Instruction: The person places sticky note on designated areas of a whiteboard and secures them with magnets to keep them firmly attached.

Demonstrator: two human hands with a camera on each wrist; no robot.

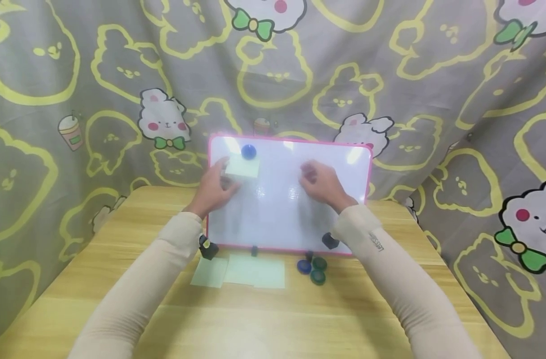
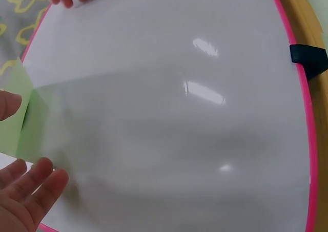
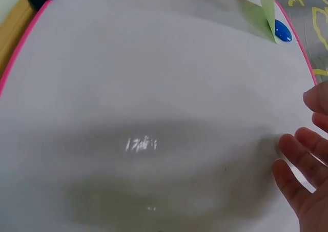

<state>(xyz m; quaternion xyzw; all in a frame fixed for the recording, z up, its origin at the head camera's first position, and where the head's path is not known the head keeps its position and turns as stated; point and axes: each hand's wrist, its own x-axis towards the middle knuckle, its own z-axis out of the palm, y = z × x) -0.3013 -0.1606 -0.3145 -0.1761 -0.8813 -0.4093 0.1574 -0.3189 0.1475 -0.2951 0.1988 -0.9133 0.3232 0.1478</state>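
Observation:
A pale green paper note [image 1: 242,167] hangs on the upper left of a pink-edged whiteboard [image 1: 277,214], a round blue magnet [image 1: 248,151] at its top edge. Its lower part stands away from the board in both wrist views. My left hand [image 1: 215,188] is at the note's left side, thumb and fingers spread apart; in the left wrist view the thumb [image 2: 9,105] overlaps the paper. Over the board's right half, my right hand [image 1: 323,183] is empty, its fingers [image 3: 302,160] loosely bent close to the surface.
More pale green notes [image 1: 255,271] lie on the wooden table [image 1: 237,324] before the board. Beside them are a blue magnet [image 1: 304,267] and two green magnets [image 1: 318,277]. Black clips [image 1: 254,250] sit along the board's lower edge. A patterned curtain [image 1: 273,75] hangs behind.

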